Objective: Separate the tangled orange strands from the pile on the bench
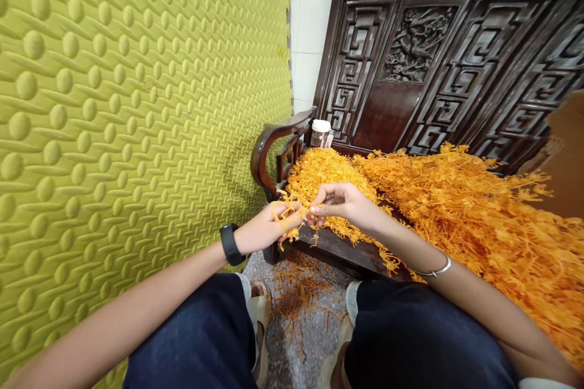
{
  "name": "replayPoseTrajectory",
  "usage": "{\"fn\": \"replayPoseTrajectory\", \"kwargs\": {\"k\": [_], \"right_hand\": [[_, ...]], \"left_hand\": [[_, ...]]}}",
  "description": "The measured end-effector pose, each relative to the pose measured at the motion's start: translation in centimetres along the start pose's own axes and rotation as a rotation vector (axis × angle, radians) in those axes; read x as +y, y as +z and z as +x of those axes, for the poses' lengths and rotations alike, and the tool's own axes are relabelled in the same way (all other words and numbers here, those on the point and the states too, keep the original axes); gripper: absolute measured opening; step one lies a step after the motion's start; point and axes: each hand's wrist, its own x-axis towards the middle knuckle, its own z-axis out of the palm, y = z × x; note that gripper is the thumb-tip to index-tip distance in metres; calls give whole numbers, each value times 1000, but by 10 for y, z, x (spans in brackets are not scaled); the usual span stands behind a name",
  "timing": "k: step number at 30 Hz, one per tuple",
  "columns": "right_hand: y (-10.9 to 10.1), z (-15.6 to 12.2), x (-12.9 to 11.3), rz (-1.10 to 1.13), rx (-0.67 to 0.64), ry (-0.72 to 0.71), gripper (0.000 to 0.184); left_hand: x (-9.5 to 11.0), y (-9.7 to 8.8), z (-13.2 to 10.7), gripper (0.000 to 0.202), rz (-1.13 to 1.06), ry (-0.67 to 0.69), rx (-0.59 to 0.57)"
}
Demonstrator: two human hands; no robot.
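Note:
My left hand (264, 228), with a black band at the wrist, holds some thin, branched orange plastic-looking strands (293, 234) that stick out around its fingers. Meeting it at the fingertips, my right hand (347, 205) is closed in a pinch on the same strands. Both hands are above the front edge of a dark wooden bench (328, 249). Just behind them lies a heap of short orange pieces (326, 173). To the right is a larger pile of long, branched orange stems (438, 194). What sits exactly between the fingertips is too small to make out.
A white-lidded container (321, 126) stands in the bench corner by the curved armrest (267, 149). The carved backrest (392, 97) rises behind. A yellow textured foam mat (137, 103) covers the left side. Orange scraps (301, 285) litter the floor between my feet. Cardboard (563, 158) is at the right.

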Motion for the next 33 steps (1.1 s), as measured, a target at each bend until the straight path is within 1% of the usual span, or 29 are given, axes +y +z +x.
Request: {"fn": "replayPoseTrajectory", "kwargs": {"k": [3, 6, 8, 10, 12, 14, 17, 20, 22, 26, 29, 31, 33], "right_hand": [[-3, 0, -3, 100, -47, -16, 19], [-6, -1, -2, 120, -197, -33, 14], [-7, 0, 1, 143, -286, -24, 13], [-5, 0, 5, 188, -344, -22, 14], [-3, 1, 7, 255, -395, -30, 16], [0, 0, 9, 335, -447, -32, 18], [4, -2, 9, 460, -522, -25, 20], [6, -3, 9, 525, -603, -17, 17], [6, -2, 11, 530, -636, -12, 18], [4, -1, 17, 562, -652, 4, 21], [5, 0, 21, 572, -649, 12, 19], [7, -1, 21, 565, -652, 18, 18], [9, -3, 17, 589, -671, -11, 18]], "left_hand": [[4, -1, -3, 31, 57, -20, -53], [6, -3, -5, 31, 74, -39, -154], [7, -4, -5, 31, 88, 16, -222], [9, -6, -5, 31, 96, 114, -277], [13, -7, -6, 31, 85, 168, -320], [20, -6, -8, 30, 65, 160, -341], [31, -3, -12, 26, 16, 119, -315], [38, 2, -14, 20, -96, 76, -306], [40, 4, -12, 19, -128, 68, -330], [44, 6, -7, 26, -50, 76, -384], [48, 7, -4, 25, -20, 86, -429], [49, 6, -4, 23, -33, 80, -451], [49, 5, -5, 23, -96, 37, -473]]}}
